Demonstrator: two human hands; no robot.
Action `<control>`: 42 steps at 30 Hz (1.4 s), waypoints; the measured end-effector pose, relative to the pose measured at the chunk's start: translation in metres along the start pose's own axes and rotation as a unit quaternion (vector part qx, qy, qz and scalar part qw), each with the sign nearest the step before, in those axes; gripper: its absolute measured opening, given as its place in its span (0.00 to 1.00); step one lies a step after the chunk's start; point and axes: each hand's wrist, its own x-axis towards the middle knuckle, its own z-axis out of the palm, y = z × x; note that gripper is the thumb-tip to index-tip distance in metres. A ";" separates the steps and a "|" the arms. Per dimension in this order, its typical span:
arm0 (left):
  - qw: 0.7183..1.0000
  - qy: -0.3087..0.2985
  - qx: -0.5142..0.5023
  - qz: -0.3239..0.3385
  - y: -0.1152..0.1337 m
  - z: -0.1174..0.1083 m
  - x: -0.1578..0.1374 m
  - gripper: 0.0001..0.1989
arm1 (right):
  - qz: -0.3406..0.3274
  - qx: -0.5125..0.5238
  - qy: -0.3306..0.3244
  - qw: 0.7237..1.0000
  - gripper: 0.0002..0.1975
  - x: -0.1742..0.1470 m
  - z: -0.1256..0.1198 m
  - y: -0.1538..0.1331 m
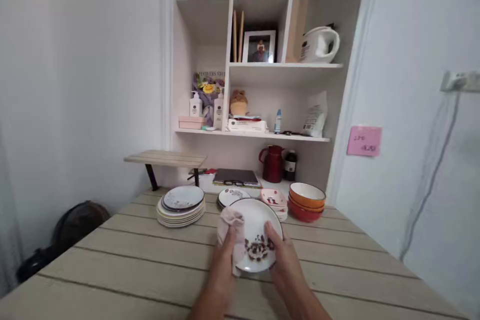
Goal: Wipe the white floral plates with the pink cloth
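Bare forearms (pixel 213 296) are slanting in from the bottom edge, over a slatted wooden table (pixel 123 265). The right hand (pixel 287 257) is closing on the rim of a round white plate (pixel 253 217), its thumb pressing on the face and its fingers curling out of sight beneath. The left hand (pixel 224 255) is pinching a pale pink cloth (pixel 229 217) over the opposite rim, thumb lying on top; its other fingers are mostly hiding under cloth and plate.

The plate is tilting toward the viewer above the table, showing brown flowers near its lower edge. For good wiping, the right grip should be staying firm while the cloth is folding over the rim, covering both faces; that thumb should be shifting so the patch beneath it isn't being missed.

Beyond, a stack of plates (pixel 183 197) is standing at left, smaller plates (pixel 233 195) are sitting just behind the held one, and square dishes (pixel 273 196) and orange and red bowls (pixel 305 202) are standing at right. White shelves (pixel 258 135) are rising behind.
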 end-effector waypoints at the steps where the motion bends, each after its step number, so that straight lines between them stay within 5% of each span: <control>1: 1.000 0.013 -0.001 0.005 0.001 0.000 0.000 0.30 | 0.024 -0.006 -0.020 0.999 0.38 0.000 0.001 -0.001; 6: 0.998 0.047 0.029 0.015 0.006 0.000 -0.003 0.31 | 0.081 -0.087 -0.112 0.987 0.37 -0.006 0.003 -0.018; 16: 0.967 0.028 0.254 0.022 0.018 -0.004 -0.008 0.24 | -0.031 -0.287 -0.170 0.942 0.20 -0.006 -0.006 -0.058; 23: 0.951 -0.066 0.302 0.000 0.014 -0.003 -0.011 0.22 | 0.022 -0.355 -0.231 0.906 0.17 -0.007 -0.011 -0.063; 34: 0.989 -0.035 0.138 -0.048 0.010 -0.009 -0.006 0.26 | 0.006 -0.240 -0.104 0.965 0.23 -0.004 -0.006 -0.034; 42: 0.995 -0.044 0.049 -0.078 0.004 -0.005 -0.005 0.30 | 0.002 -0.105 -0.006 0.994 0.39 -0.004 0.005 -0.023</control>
